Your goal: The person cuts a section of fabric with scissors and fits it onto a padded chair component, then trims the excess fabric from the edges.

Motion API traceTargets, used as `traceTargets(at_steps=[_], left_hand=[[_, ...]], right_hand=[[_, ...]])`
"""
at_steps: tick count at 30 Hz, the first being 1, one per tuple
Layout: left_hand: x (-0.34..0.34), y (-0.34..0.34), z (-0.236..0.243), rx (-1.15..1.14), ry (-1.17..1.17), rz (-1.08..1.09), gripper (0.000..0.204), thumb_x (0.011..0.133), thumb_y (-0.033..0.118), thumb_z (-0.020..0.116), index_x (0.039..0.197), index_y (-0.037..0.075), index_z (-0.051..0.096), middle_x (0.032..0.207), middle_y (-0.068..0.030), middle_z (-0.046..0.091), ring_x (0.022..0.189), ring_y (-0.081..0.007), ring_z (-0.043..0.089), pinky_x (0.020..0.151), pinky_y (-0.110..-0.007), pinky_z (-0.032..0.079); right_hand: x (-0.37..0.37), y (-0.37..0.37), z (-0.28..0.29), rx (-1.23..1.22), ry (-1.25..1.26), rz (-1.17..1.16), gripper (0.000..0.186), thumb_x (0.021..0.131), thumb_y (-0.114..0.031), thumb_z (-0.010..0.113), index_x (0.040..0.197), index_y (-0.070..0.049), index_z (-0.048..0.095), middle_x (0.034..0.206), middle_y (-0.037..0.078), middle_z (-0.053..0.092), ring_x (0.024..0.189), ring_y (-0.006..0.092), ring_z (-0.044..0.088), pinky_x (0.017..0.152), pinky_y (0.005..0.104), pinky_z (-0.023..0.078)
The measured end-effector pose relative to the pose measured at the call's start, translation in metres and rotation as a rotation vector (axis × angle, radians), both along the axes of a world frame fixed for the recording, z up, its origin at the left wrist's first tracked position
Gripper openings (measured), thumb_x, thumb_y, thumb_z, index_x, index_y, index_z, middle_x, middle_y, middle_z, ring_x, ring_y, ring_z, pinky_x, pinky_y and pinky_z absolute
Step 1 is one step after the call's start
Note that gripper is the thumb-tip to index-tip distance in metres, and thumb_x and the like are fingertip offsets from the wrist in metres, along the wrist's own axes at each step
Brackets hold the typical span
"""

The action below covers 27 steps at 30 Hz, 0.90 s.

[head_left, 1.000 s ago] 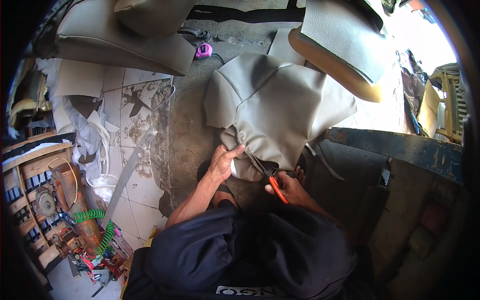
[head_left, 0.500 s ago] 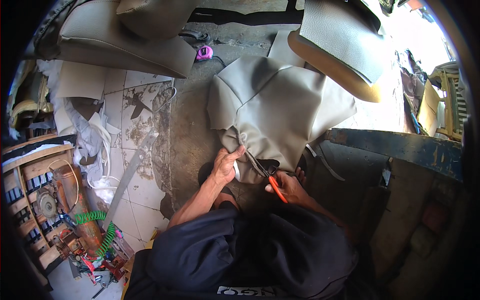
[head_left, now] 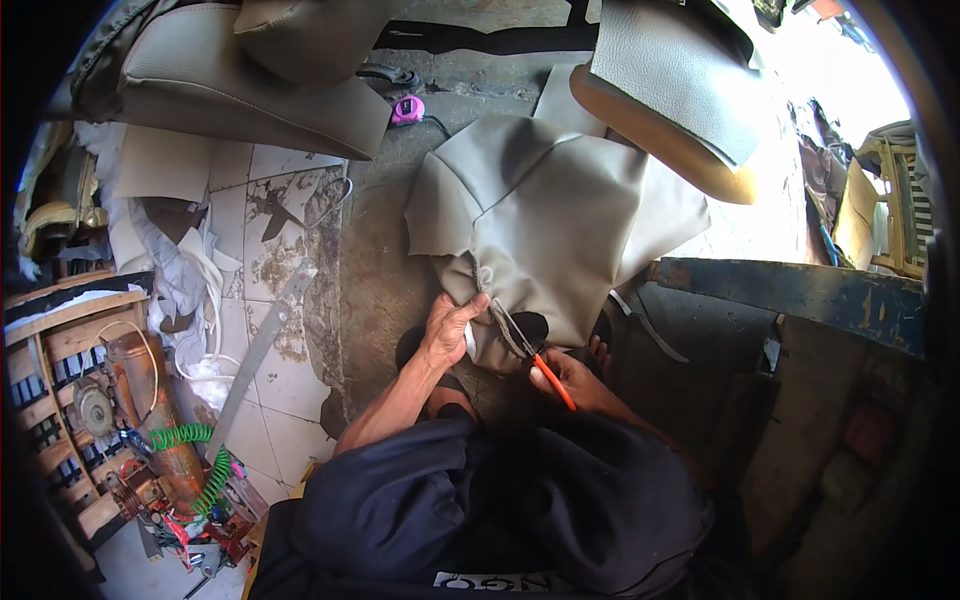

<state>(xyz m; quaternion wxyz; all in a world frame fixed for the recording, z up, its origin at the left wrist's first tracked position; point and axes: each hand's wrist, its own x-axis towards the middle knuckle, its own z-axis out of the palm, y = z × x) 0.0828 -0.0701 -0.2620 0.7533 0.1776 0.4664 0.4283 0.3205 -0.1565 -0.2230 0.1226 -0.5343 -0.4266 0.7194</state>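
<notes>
A large grey-beige leatherette cover (head_left: pixel 560 220) with stitched seams lies spread on the floor before me, its near edge bunched up by my legs. My left hand (head_left: pixel 447 328) pinches that edge beside a seam, the thumb lying on top. Orange-handled scissors (head_left: pixel 556 384) are in my right hand (head_left: pixel 580 383), fingers wrapped round the handles. Their blades point up and to the left along the seam edge, close to my left thumb. Whether the blades are apart is too small to tell. A dark round gap shows in the cover just right of the blades.
Padded seat pieces (head_left: pixel 250 90) sit at the far left, another (head_left: pixel 680 100) at the far right. A pink tape measure (head_left: pixel 408 110) lies beyond the cover. At left are a long metal strip (head_left: pixel 262 345) and a green coiled hose (head_left: pixel 212 485). A worn blue beam (head_left: pixel 790 300) juts in at right.
The scissors and my right hand have shifted slightly, and the blades now show more plainly along the seam. The cover has spread a little to the left. My left hand keeps its pinch.
</notes>
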Motion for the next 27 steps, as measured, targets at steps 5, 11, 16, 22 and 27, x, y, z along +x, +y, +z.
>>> traceTargets(at_steps=[5,11,16,22,27], left_hand=[[0.010,0.003,0.003,0.007,0.008,-0.011,0.025,0.086,0.008,0.077,0.109,0.006,0.067,0.098,0.0041,0.067,0.091,-0.0074,0.060,0.085,-0.025,0.046],[0.017,-0.008,0.007,0.018,0.028,-0.043,0.022,0.086,0.011,0.077,0.104,0.004,0.067,0.095,0.0010,0.067,0.086,-0.0083,0.060,0.082,-0.027,0.048],[0.014,-0.012,-0.001,-0.040,-0.020,-0.068,0.021,0.087,0.014,0.077,0.103,0.005,0.066,0.096,0.0017,0.067,0.088,-0.0092,0.061,0.084,-0.028,0.048],[0.005,0.008,0.000,-0.082,-0.174,-0.088,0.036,0.090,0.021,0.073,0.120,0.006,0.060,0.113,-0.0041,0.066,0.107,-0.0187,0.062,0.097,-0.037,0.048],[-0.008,0.039,0.016,-0.083,-0.072,-0.239,0.027,0.090,0.017,0.072,0.111,0.004,0.063,0.105,-0.0053,0.069,0.099,-0.0207,0.067,0.091,-0.042,0.052]], right_hand=[[-0.004,0.002,-0.006,-0.016,0.017,-0.026,0.051,0.092,-0.054,0.064,0.103,-0.004,0.059,0.073,0.002,0.054,0.069,0.0096,0.050,0.063,0.0272,0.042],[-0.011,0.006,-0.005,-0.119,0.064,-0.116,0.052,0.093,-0.056,0.062,0.101,-0.005,0.059,0.070,0.000,0.053,0.065,0.0079,0.049,0.059,0.0260,0.040],[-0.009,0.018,0.006,0.011,-0.023,-0.027,0.052,0.092,-0.056,0.063,0.100,-0.004,0.060,0.070,0.001,0.055,0.065,0.0088,0.052,0.059,0.0273,0.041],[-0.003,0.025,0.019,0.062,-0.348,0.156,0.061,0.083,-0.065,0.066,0.105,-0.009,0.057,0.076,0.008,0.061,0.076,0.0209,0.062,0.078,0.0399,0.046],[-0.002,0.019,0.021,0.203,-0.601,0.245,0.065,0.079,-0.070,0.066,0.103,-0.011,0.055,0.080,0.012,0.066,0.089,0.0349,0.067,0.097,0.0534,0.038]])
